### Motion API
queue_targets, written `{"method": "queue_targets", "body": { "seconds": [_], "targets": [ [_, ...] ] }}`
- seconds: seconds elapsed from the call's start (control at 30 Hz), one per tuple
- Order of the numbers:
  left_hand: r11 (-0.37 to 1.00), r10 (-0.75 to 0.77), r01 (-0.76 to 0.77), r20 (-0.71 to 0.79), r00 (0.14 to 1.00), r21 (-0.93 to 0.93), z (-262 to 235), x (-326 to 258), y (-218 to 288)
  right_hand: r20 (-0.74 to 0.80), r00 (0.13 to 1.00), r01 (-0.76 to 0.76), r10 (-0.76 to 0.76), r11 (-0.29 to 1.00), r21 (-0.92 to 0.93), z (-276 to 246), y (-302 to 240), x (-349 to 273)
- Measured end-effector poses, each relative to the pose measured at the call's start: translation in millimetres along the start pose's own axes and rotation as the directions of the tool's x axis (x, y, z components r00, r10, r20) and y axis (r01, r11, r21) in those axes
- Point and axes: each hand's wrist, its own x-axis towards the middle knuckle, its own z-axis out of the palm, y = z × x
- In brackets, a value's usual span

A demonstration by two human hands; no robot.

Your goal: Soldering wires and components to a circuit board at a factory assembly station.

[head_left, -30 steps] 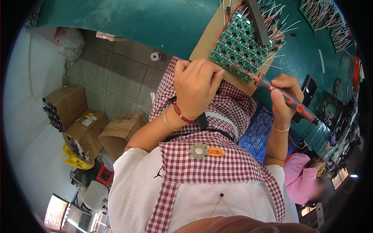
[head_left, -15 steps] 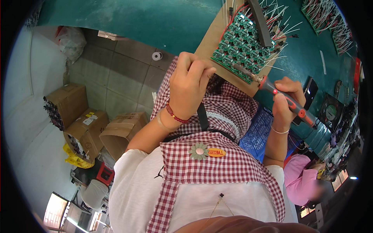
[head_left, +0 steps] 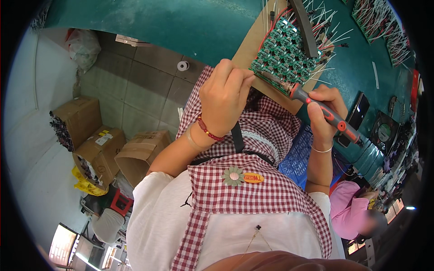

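Note:
A green circuit board panel [head_left: 288, 50], with red and white wires standing off it, lies on a brown cardboard sheet [head_left: 246, 52] at the bench edge. My right hand [head_left: 326, 110] grips a soldering iron [head_left: 333, 116] with a grey and red handle; its tip is over the panel's near edge. Fingers pinched, my left hand [head_left: 228, 92] is at the panel's near left corner. Whatever is between those fingertips is too small to make out. A dark grey bar [head_left: 304, 28] lies across the far part of the panel.
The green bench [head_left: 158, 27] carries more wired boards [head_left: 377, 22] at far right and a black phone [head_left: 354, 118] beside my right hand. A blue plastic basket [head_left: 296, 156] sits below the bench edge. Cardboard boxes [head_left: 103, 151] stand at left; a person in pink [head_left: 346, 210] is at right.
The soldering iron has slid left along the panel's near edge with my right hand. My left fingertips have come slightly right, closer to the corner. The panel and cardboard have shifted slightly right in view.

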Motion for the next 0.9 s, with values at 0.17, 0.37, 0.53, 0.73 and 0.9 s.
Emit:
{"method": "queue_targets", "body": {
  "seconds": [0.17, 0.37, 0.53, 0.73, 0.9],
  "targets": [
    [0.999, -0.027, 0.026, 0.027, 0.999, 0.026, -0.3, 3.0, 0.9, 0.057, 0.998, 0.009, -0.007, 0.999, -0.042, -0.5, -9.3, 4.4],
    [0.989, -0.125, 0.130, 0.079, 0.989, -0.067, -10.9, -0.9, 2.9, -0.093, 0.995, 0.041, -0.038, 0.999, 0.028, -5.2, -8.9, -5.3],
    [0.984, -0.101, 0.105, 0.040, 0.994, -0.141, -6.8, 0.0, 0.5, -0.130, 0.992, 0.007, -0.003, 1.000, 0.028, -2.1, -5.9, -7.4],
    [0.997, -0.029, 0.031, 0.026, 0.999, -0.076, 1.1, 3.2, -1.2, -0.049, 0.999, -0.004, 0.005, 1.000, 0.022, 1.7, -3.8, -2.2],
    [1.000, -0.006, 0.006, 0.025, 1.000, 0.015, 2.7, 5.6, 0.2, 0.017, 1.000, -0.025, 0.026, 0.999, -0.041, -2.5, -6.1, 2.7]
  ]
}}
